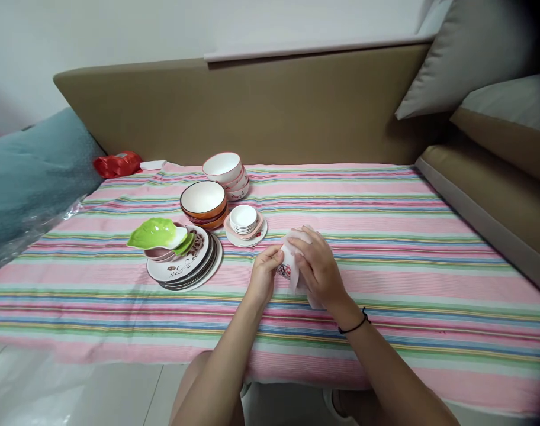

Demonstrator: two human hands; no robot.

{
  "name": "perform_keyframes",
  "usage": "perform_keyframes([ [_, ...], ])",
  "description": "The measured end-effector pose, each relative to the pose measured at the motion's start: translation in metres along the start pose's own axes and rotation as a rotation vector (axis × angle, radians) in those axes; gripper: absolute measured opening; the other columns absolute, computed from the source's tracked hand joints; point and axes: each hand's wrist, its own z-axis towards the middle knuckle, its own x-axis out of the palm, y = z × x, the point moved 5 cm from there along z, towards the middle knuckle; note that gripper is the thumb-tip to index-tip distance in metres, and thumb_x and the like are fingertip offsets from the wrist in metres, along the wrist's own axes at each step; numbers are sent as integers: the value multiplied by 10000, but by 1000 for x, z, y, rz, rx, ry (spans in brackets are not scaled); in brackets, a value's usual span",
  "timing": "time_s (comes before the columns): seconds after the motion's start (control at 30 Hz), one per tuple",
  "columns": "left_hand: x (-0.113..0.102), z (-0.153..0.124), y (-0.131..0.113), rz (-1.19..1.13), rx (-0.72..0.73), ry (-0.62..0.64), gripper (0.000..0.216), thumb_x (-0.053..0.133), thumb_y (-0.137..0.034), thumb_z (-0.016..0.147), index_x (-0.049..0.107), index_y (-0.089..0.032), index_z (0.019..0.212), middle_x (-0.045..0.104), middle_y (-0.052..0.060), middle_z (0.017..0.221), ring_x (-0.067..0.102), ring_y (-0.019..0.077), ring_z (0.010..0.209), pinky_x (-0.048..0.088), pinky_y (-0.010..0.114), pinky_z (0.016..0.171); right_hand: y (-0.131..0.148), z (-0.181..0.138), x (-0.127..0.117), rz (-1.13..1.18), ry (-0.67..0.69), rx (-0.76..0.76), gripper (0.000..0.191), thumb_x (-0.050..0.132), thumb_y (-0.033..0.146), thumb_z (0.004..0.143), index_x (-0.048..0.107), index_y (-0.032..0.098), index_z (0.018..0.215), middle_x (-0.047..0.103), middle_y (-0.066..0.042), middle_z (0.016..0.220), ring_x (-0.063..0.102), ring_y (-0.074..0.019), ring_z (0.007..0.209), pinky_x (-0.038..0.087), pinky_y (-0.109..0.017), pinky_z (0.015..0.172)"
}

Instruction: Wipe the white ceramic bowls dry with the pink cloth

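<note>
My left hand [264, 269] grips a small white flower-patterned bowl [283, 270] by its left side, above the striped cloth. A thin white wiping cloth [315, 300] lies over the bowl's right side; my right hand [320, 263] is closed around it and presses it there. Hands and cloth hide most of the bowl, so its full shape is unclear. Nearest to my left hand is a stack of small white dishes [243, 216], on a pink dish and a white plate [262, 233].
Farther left are stacked plates [179, 265] topped by green leaf-shaped dishes [154, 232], brown-rimmed bowls [203, 199] and red-rimmed bowls [222, 168]. A red package [118, 164] lies at the back left. Striped cloth [412, 236] covers the seat, backed by a brown backrest [296, 112].
</note>
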Motion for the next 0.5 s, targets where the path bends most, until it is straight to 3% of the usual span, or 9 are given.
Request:
perform_keyframes([
  [0.2,-1,-1,-1,-173,-21,-80,298,858,-327,568,727,-114,728,657,9,631,528,97,538,395,214,543,-36,-3,-10,453,-237,444,402,362,436,992,596,240,1255,604,-63,1325,534,-244,1255,402,-451,1089],
  [0.33,-8,2,-2,-328,-50,-161,113,770,-194,686,715,-118,750,708,32,703,611,118,579,454,213,561,-55,-20,-1,699,-308,769,418,455,510,939,610,275,1249,636,-34,1282,592,-237,1173,490,-399,987],
  [0.4,-11,3,-3,-390,-60,-208,54,665,-154,791,710,-124,783,728,40,749,642,125,613,486,220,593,-56,-27,3,754,-334,850,428,490,532,914,616,285,1240,653,-24,1247,611,-235,1137,519,-383,932],
  [0.5,-14,4,-6,-454,-68,-273,211,503,-130,908,704,-126,843,740,46,768,667,126,639,519,229,646,-49,-34,7,790,-360,839,447,505,537,905,614,271,1248,650,-32,1260,596,-237,1169,509,-382,953],
])
